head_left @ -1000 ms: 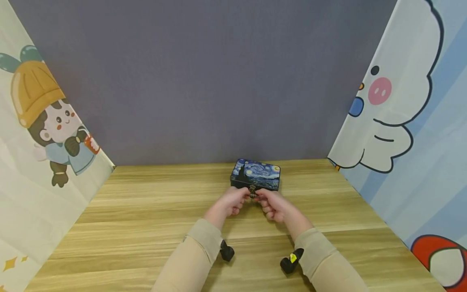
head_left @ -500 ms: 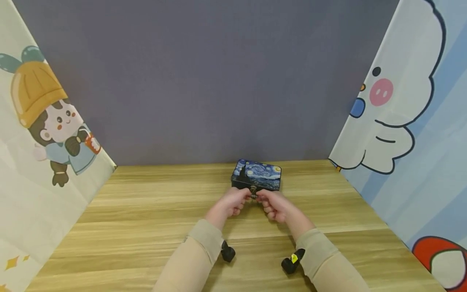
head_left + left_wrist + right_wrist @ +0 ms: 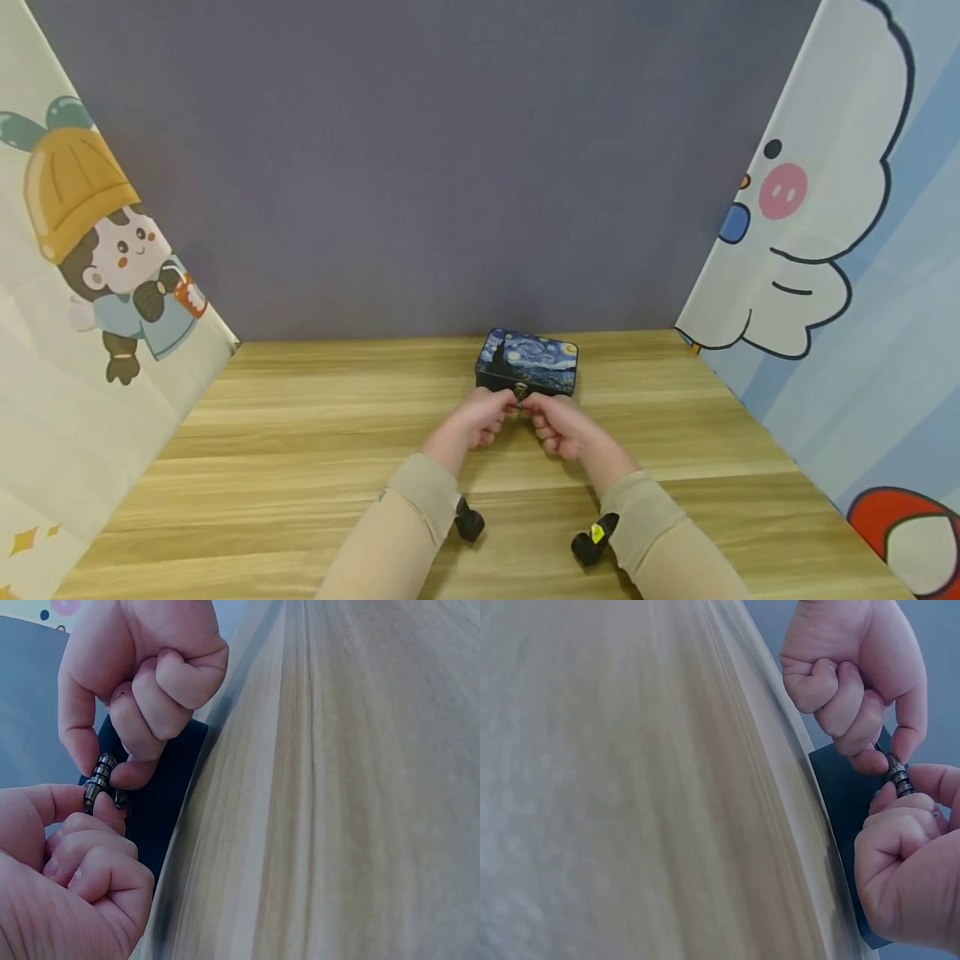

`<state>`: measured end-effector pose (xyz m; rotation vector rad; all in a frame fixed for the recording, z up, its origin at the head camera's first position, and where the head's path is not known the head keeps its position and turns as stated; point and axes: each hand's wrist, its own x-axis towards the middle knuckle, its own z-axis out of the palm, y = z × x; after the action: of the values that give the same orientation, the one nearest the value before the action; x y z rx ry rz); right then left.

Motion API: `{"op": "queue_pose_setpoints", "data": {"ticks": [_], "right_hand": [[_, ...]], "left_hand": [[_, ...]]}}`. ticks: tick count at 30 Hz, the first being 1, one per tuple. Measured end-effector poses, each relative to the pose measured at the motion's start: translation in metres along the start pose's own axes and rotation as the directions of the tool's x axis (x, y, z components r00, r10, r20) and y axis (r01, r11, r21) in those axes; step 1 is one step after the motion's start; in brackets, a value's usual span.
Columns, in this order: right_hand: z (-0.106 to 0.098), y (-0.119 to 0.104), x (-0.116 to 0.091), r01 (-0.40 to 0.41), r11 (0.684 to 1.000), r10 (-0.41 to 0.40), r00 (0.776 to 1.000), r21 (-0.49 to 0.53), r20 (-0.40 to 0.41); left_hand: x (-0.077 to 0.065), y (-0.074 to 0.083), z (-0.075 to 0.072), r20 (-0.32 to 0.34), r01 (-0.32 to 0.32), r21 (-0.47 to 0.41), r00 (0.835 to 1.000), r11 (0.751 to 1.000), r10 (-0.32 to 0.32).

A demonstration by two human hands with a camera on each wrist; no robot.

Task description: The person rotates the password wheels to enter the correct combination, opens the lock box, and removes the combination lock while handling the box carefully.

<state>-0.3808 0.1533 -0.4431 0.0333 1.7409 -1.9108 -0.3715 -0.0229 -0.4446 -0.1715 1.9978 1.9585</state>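
A small box (image 3: 534,360) with a swirling blue night-sky picture on its lid stands closed near the back of the table. At its dark front, below a brass-coloured clasp (image 3: 521,389), is a small metal combination padlock (image 3: 98,778) with ringed number dials. My left hand (image 3: 480,417) pinches one end of the padlock between thumb and index finger. Its other end is pinched by my right hand (image 3: 558,423), whose remaining fingers are curled into the palm. In the right wrist view the dials of the padlock (image 3: 900,777) show between both hands' fingertips. The fingertips partly hide the padlock.
The wood-grain table (image 3: 315,433) extends to both sides of the box. Behind it rises a grey panel (image 3: 450,167). Cartoon-printed curtains (image 3: 810,275) flank the table left and right. A black wrist camera (image 3: 469,522) sits below the left sleeve.
My right hand has shifted slightly left, so its fingertips are closer to the left hand's at the padlock. The left hand and the box have barely moved.
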Motion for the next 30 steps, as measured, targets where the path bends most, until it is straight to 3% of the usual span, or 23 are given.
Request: {"op": "queue_pose_setpoints", "data": {"ticks": [13,30], "right_hand": [[0.0001,-0.0034,0.0022,-0.005,1.0,0.005,1.0,0.029,0.014],[0.0011,-0.0026,0.0018,-0.013,1.0,0.013,1.0,-0.001,0.016]], "left_hand": [[0.0012,0.0049,-0.0022,-0.007,0.002,0.008,1.0,1.0,-0.001],[0.0056,-0.0002,-0.0018,0.001,0.008,0.014,1.0,1.0,-0.008]]}}
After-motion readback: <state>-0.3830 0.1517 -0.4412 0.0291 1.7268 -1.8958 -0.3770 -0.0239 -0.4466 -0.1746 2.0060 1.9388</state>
